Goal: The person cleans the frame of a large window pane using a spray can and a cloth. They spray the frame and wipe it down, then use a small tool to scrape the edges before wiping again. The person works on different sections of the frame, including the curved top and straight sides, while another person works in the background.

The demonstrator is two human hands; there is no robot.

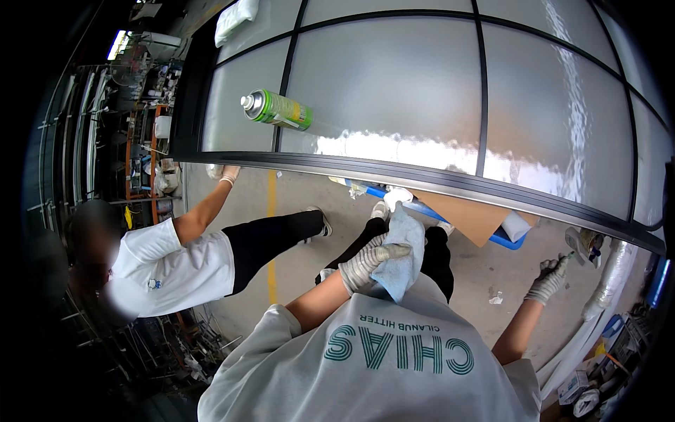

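Note:
My left hand (365,267), in a pale knitted work glove, grips a light blue cloth (402,246) in front of my body. The cloth hangs bunched, below the near edge of a large black-framed panel (394,91) with greyish glass. Out to the right, my gloved right hand (547,281) is closed, with a small thin greenish tip showing at its fingers. What that hand holds is too small to name. A green spray can (285,111) with a white cap lies on the glass at the left, apart from both hands.
At the left another person (179,260) in a white shirt has a gloved hand at the panel's corner. A white package (235,20) rests on the far left of the panel. Under its edge are brown cardboard (460,214) and a blue-edged holder. Wrapped lengths (608,288) lean at right.

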